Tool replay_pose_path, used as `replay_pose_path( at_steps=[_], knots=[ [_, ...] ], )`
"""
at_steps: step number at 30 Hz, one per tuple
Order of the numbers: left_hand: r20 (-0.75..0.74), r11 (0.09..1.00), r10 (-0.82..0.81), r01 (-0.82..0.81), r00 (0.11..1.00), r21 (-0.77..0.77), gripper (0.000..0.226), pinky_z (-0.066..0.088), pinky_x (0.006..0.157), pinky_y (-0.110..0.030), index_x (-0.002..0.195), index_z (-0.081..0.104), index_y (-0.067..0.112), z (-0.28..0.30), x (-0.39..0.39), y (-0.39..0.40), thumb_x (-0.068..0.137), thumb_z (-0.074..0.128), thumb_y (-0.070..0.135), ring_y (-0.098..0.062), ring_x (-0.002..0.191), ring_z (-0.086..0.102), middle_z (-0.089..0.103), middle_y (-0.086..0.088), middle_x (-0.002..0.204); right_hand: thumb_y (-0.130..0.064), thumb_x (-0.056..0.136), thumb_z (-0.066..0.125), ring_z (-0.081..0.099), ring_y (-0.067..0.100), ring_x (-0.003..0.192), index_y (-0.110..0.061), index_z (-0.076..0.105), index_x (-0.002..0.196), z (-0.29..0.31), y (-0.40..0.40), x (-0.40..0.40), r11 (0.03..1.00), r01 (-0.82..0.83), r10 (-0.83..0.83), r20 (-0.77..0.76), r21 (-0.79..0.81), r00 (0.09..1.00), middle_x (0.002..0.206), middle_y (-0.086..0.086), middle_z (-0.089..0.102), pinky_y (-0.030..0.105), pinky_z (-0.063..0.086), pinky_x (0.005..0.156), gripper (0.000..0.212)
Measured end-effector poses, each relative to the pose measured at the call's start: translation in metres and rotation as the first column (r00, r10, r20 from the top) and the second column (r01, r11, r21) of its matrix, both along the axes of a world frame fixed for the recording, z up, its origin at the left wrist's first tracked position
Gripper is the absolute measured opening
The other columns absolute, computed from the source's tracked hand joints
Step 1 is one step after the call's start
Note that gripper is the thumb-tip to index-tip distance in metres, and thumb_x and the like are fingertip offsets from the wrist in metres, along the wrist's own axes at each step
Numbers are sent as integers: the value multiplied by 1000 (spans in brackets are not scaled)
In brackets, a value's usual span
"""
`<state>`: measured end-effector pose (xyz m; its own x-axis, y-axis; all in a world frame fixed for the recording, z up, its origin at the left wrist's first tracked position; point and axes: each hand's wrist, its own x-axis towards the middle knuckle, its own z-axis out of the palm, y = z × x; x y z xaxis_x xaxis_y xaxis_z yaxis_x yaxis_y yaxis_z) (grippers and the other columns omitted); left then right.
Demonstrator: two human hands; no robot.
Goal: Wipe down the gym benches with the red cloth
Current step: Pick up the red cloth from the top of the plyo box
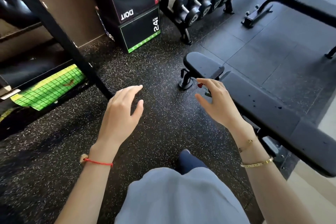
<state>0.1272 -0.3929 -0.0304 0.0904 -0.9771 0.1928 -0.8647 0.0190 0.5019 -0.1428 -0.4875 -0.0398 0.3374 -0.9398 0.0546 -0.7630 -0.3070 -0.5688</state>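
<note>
The speckled rubber floor (149,71) takes up most of what I can see, running out to smoother grey tiles further right. Across it on the right lies the near bench (258,103), a long dark padded one with a few dark specks on its surface, and a second bench (309,7) stands well apart beyond it. A dumbbell rack (203,3) lines the far side, with a black plyo box (140,31) marked 24 beside it and a green gridded mat (49,87) tucked under a dark frame on the left. Both hands are out in front, holding nothing: the left hand (121,112) hovers over bare floor with fingers loosely spread, and the right hand (218,103) hangs just beside the bench's edge, fingers relaxed and open. The red cloth is nowhere in sight; the small red and green bits by the right fingers are too small to identify. The trouble I foresee is plain: with no cloth in hand, any pass over the pad would be bare-palmed and would only smear those specks about.
</note>
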Motion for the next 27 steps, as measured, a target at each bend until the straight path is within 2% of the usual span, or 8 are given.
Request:
replay_pose_path(
  at_steps=[5,9,12,17,24,27],
  knots=[
    [4,999,51,-51,999,-1,41,38,115,-40,140,53,16,-10,25,-80,100,54,21,-15,134,47,56,-1,141,-29,96,57,39,21,136,-19,49,139,-11,-92,31,998,-61,61,3,-10,998,141,0,52,39,32,114,44],
    [-5,996,92,-92,996,-15,40,36,115,-34,140,53,17,-19,44,-155,100,54,22,-13,132,47,56,1,140,-30,97,56,37,20,137,-22,47,140,-18,-175,55,995,-103,103,4,6,995,142,-1,50,41,32,113,45],
    [-17,990,127,-127,992,-52,38,38,115,-36,138,55,19,-16,61,-223,100,54,23,-11,130,48,58,2,138,-31,96,57,37,18,136,-23,47,140,-13,-247,75,992,-127,127,17,-7,992,142,-3,50,41,32,113,45],
    [13,978,184,-182,983,-100,38,24,115,-20,139,54,21,-2,103,-346,101,51,26,-10,131,47,57,5,139,-29,96,58,40,18,135,-19,49,140,8,-377,123,980,-187,190,40,-71,981,141,-2,52,41,33,114,46],
    [-15,953,289,-289,957,-89,39,39,114,-40,138,55,19,1,160,-454,100,53,23,-13,132,48,58,2,138,-30,97,56,38,16,137,-19,46,141,15,-517,197,954,-292,294,13,-62,956,143,-3,50,40,30,116,47],
    [-11,944,321,-320,947,-84,39,39,115,-39,138,55,18,-9,186,-495,99,53,23,-13,132,48,58,2,138,-32,97,55,37,15,137,-20,46,142,5,-564,228,948,-314,314,-2,-51,949,143,-3,50,38,30,116,47]
  ],
)
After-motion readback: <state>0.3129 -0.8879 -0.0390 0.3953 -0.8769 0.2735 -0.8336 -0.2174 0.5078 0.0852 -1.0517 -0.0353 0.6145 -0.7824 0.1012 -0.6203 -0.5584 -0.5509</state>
